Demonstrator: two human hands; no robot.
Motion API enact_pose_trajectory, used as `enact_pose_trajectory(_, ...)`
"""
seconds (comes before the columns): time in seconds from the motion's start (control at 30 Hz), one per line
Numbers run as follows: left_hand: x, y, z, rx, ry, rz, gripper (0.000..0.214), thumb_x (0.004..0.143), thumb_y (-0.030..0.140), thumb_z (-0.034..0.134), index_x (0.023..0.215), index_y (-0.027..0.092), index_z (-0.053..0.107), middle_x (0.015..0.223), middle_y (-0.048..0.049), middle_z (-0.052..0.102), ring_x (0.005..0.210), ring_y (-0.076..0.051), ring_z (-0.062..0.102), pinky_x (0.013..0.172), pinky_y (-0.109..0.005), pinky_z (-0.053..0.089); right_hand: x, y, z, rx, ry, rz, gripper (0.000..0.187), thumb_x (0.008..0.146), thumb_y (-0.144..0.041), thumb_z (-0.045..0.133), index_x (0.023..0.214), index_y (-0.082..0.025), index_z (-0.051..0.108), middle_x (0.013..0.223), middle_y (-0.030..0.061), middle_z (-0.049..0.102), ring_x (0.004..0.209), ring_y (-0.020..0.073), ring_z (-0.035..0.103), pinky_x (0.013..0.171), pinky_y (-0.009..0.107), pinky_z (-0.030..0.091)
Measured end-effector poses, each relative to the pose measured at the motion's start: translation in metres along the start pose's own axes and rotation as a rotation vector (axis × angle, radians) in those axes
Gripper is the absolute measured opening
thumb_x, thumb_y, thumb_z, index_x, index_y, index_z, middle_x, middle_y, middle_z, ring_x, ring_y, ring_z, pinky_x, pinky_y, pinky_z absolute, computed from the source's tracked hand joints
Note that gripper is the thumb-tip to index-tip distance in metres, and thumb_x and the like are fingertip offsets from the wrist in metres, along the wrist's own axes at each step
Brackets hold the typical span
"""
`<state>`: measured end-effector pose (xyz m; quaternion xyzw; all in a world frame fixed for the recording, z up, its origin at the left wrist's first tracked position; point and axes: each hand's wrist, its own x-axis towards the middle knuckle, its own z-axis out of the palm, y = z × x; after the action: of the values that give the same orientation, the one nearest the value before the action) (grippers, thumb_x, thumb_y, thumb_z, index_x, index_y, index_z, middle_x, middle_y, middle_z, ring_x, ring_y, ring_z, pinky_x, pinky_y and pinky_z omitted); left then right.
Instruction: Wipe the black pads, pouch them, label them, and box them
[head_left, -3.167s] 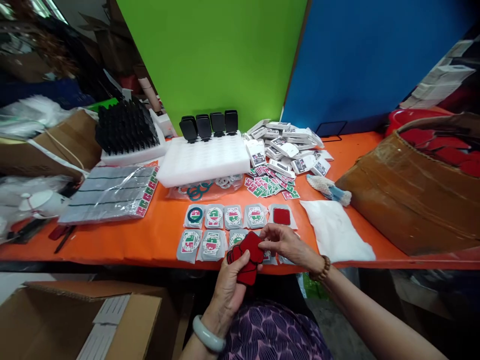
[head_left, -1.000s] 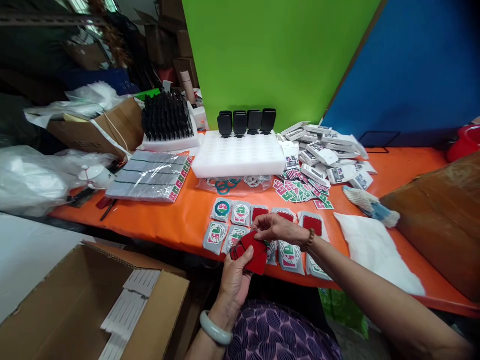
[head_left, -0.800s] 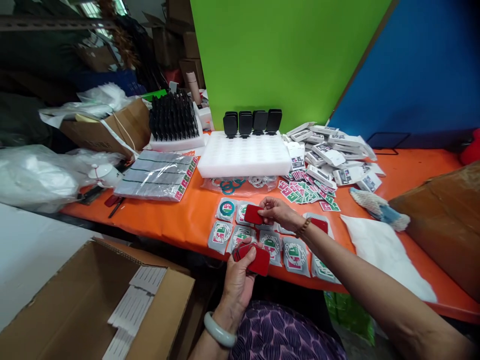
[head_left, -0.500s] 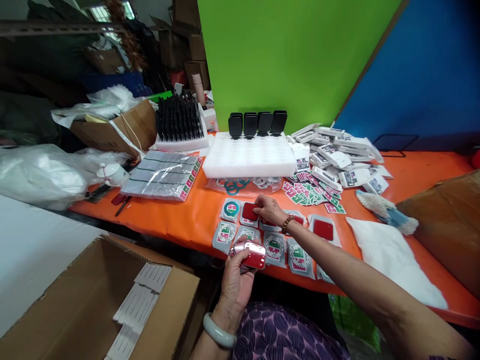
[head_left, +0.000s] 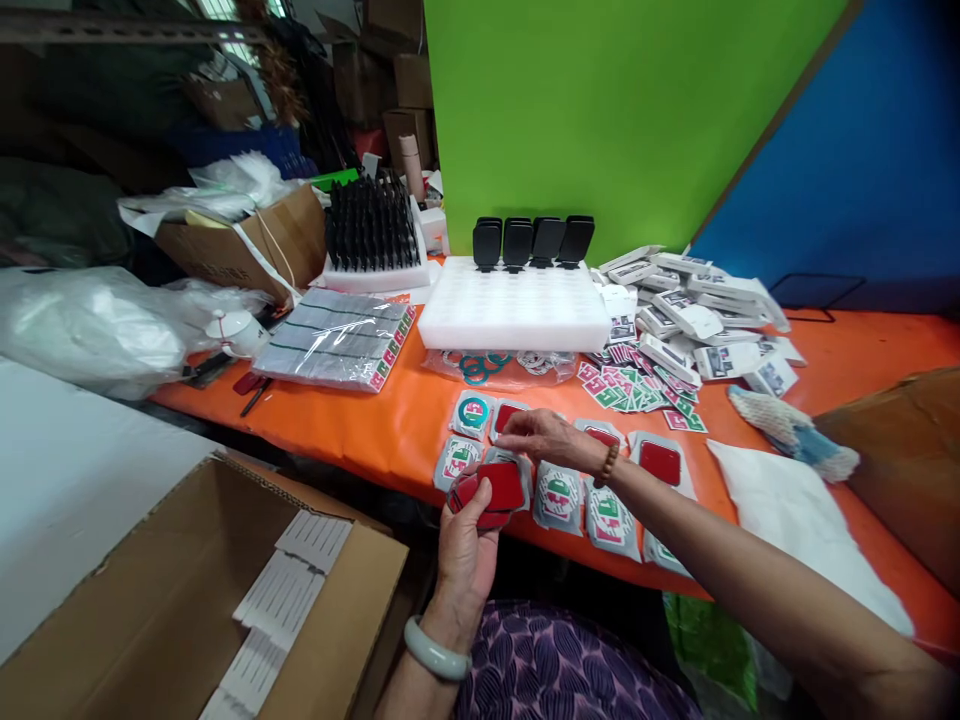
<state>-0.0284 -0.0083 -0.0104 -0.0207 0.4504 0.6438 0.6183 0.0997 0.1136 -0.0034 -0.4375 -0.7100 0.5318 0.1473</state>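
Note:
My left hand (head_left: 466,540) grips a fanned stack of shiny red rounded-square plates (head_left: 502,486) above the table's front edge. Over two rows of small grey packets (head_left: 559,498) hovers my right hand (head_left: 546,438), its fingers loosely stretched out to the left with nothing visible in them. Beneath its fingertips, partly covered, a red plate (head_left: 508,416) lies on a back-row packet. Another red plate (head_left: 660,463) tops the packet at the right end of that row. Front-row packets show pink and green printed cards with white rings; a teal ring (head_left: 474,413) sits on the back-left packet.
A white foam block (head_left: 514,310) holding black pieces stands behind the packets. White boxes (head_left: 679,310) and printed cards (head_left: 619,388) are heaped to the right, beside a knitted glove (head_left: 795,430) and white pouch (head_left: 802,520). An open carton (head_left: 367,590) stands front left.
My right hand has let go of the red plate on the back-row packet and drawn slightly towards me. The stack in my left hand has fanned out. The view has shifted a little.

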Motion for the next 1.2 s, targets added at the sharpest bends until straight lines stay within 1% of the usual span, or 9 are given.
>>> enact_pose_trajectory(0.1, 0.001, 0.001, -0.002, -0.029, 0.008, 0.014, 0.028, 0.068, 0.011, 0.076, 0.093, 0.016, 0.064, 0.087, -0.0049, 0.074, 0.078, -0.018, 0.070, 0.072, -0.029, 0.056, 0.001, -0.008, 0.005, 0.267, -0.230, 0.032, 0.025, 0.068, -0.039, 0.070, 0.070, -0.016, 0.060, 0.056, -0.0036, 0.054, 0.044, 0.0069, 0.043, 0.043, 0.020, 0.033)
enact_pose_trajectory(0.27, 0.000, 0.004, -0.006, -0.019, -0.056, -0.014, 0.028, 0.069, 0.016, 0.078, 0.092, 0.018, 0.062, 0.084, -0.0060, 0.073, 0.076, -0.020, 0.071, 0.070, -0.031, 0.057, 0.036, -0.001, 0.005, 0.264, 0.120, 0.046, 0.020, 0.068, -0.034, 0.064, 0.065, -0.017, 0.055, 0.047, -0.0056, 0.047, 0.040, 0.0061, 0.038, 0.040, 0.019, 0.030)
enact_pose_trajectory(0.4, -0.004, 0.010, -0.008, -0.038, -0.082, -0.056, 0.020, 0.073, 0.018, 0.072, 0.091, 0.016, 0.063, 0.084, -0.0076, 0.072, 0.077, -0.020, 0.070, 0.071, -0.030, 0.056, 0.071, 0.006, 0.009, 0.163, 0.298, 0.046, 0.011, 0.072, -0.027, 0.056, 0.067, -0.019, 0.050, 0.047, -0.0053, 0.046, 0.043, 0.0085, 0.042, 0.043, 0.020, 0.033)
enact_pose_trajectory(0.57, -0.007, 0.017, -0.012, -0.143, -0.105, -0.166, 0.023, 0.076, 0.015, 0.062, 0.099, 0.012, 0.062, 0.093, -0.0127, 0.073, 0.090, -0.027, 0.070, 0.080, -0.038, 0.056, 0.090, 0.008, 0.021, -0.022, 0.400, 0.011, 0.008, 0.071, -0.019, 0.054, 0.064, -0.019, 0.050, 0.056, -0.0015, 0.054, 0.054, 0.0123, 0.051, 0.054, 0.024, 0.040)
enact_pose_trajectory(0.8, -0.008, 0.015, -0.022, -0.046, -0.089, -0.096, 0.022, 0.075, 0.014, 0.069, 0.097, 0.012, 0.064, 0.093, -0.0103, 0.074, 0.087, -0.025, 0.071, 0.081, -0.042, 0.057, 0.080, 0.000, 0.020, -0.233, 0.458, -0.068, 0.006, 0.075, -0.015, 0.059, 0.070, -0.016, 0.056, 0.083, 0.0077, 0.063, 0.082, 0.0192, 0.055, 0.074, 0.029, 0.041)
enact_pose_trajectory(0.9, -0.008, 0.015, -0.023, -0.042, -0.038, -0.060, 0.022, 0.073, 0.015, 0.073, 0.094, 0.013, 0.066, 0.090, -0.0077, 0.075, 0.082, -0.022, 0.071, 0.076, -0.039, 0.058, 0.055, -0.010, 0.020, -0.215, 0.373, -0.098, 0.011, 0.080, -0.025, 0.060, 0.074, -0.017, 0.059, 0.075, 0.0031, 0.062, 0.071, 0.0155, 0.055, 0.066, 0.027, 0.041)
enact_pose_trajectory(1.07, -0.006, 0.013, -0.022, -0.001, -0.061, -0.029, 0.031, 0.069, 0.017, 0.079, 0.097, 0.014, 0.066, 0.093, -0.0068, 0.074, 0.081, -0.020, 0.070, 0.069, -0.031, 0.058, -0.001, -0.012, 0.031, 0.219, -0.098, -0.003, 0.031, 0.070, -0.044, 0.072, 0.076, -0.016, 0.060, 0.064, -0.0025, 0.058, 0.054, 0.0098, 0.049, 0.051, 0.022, 0.039)
enact_pose_trajectory(1.13, -0.007, 0.010, -0.022, 0.027, -0.063, -0.023, 0.032, 0.068, 0.017, 0.079, 0.097, 0.014, 0.065, 0.092, -0.0072, 0.074, 0.080, -0.020, 0.070, 0.068, -0.030, 0.058, -0.012, -0.008, 0.035, 0.356, -0.167, 0.029, 0.033, 0.065, -0.043, 0.075, 0.074, -0.016, 0.058, 0.062, -0.0031, 0.057, 0.052, 0.0089, 0.049, 0.049, 0.021, 0.038)
enact_pose_trajectory(1.2, -0.010, 0.007, -0.023, 0.045, -0.040, -0.037, 0.031, 0.069, 0.018, 0.078, 0.097, 0.013, 0.064, 0.089, -0.0077, 0.074, 0.077, -0.020, 0.071, 0.067, -0.030, 0.058, -0.013, -0.004, 0.036, 0.457, -0.122, 0.060, 0.034, 0.064, -0.042, 0.075, 0.072, -0.017, 0.054, 0.055, -0.0050, 0.054, 0.047, 0.0073, 0.046, 0.044, 0.019, 0.034)
